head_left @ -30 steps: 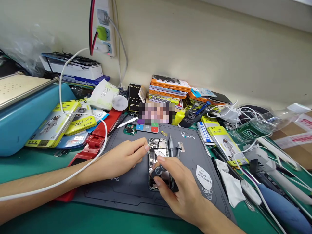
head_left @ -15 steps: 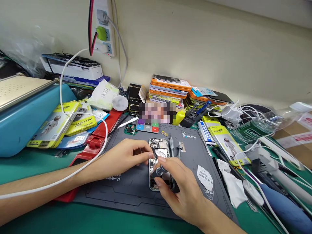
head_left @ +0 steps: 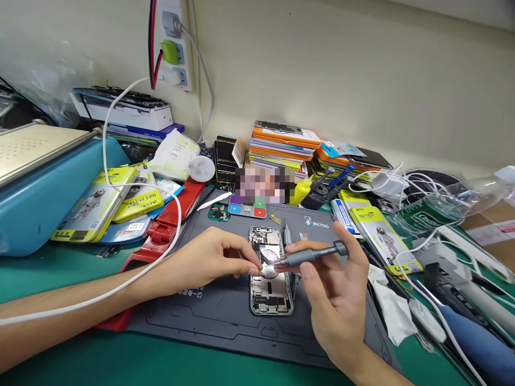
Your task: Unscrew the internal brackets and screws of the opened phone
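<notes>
Head view, green worktop: we see it (head_left: 181,362) along the bottom of the frame.
Grey mat: it (head_left: 209,316) lies on the worktop, lower centre.
Left hand: ours (head_left: 219,260) reaches in from the left, thumb and forefinger brought together over the phone; we cannot tell whether they pinch some tiny part.
Right hand: ours (head_left: 341,295), right of centre, palm partly upward, grips a screwdriver (head_left: 301,256) between thumb and fingers.
Opened phone: it (head_left: 271,292) lies flat on our mat, insides up, just below the frame's centre.
Screwdriver: nearly level, it points left above the phone.
Screwdriver tip: it meets or nearly meets our left fingertips; we judge the step to be fine handling at the tip. The next move, we think, calls for steady fingers and a tip kept off the bare components.
</notes>
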`<state>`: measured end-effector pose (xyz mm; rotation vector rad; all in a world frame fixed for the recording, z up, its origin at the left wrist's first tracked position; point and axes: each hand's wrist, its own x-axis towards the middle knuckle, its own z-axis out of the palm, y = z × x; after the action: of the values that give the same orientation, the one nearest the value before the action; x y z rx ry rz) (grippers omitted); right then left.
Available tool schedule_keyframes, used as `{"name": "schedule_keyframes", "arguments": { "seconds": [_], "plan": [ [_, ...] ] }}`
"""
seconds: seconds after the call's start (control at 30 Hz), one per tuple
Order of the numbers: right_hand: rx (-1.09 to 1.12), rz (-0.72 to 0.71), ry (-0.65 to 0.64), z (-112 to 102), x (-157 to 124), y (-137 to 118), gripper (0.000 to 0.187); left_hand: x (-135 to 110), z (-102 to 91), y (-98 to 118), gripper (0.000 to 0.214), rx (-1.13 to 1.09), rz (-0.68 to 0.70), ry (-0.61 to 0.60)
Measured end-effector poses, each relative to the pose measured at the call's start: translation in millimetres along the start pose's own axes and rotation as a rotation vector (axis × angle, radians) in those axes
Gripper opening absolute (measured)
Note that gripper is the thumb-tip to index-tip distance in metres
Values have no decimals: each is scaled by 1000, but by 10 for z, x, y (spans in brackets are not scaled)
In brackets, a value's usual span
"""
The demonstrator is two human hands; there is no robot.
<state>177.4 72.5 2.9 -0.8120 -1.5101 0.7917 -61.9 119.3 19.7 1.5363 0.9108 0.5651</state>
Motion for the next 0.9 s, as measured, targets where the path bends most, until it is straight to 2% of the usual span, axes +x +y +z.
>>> {"name": "schedule_keyframes", "arguments": {
  "seconds": [0.5,0.9],
  "plan": [
    [113,184,-41,12,0,-48,52,-3,-1,-52,15,-16,35,-85],
    [165,208,-48,9,-10,-56,51,1,3,-45,14,-88,11,-108]
  ]
}}
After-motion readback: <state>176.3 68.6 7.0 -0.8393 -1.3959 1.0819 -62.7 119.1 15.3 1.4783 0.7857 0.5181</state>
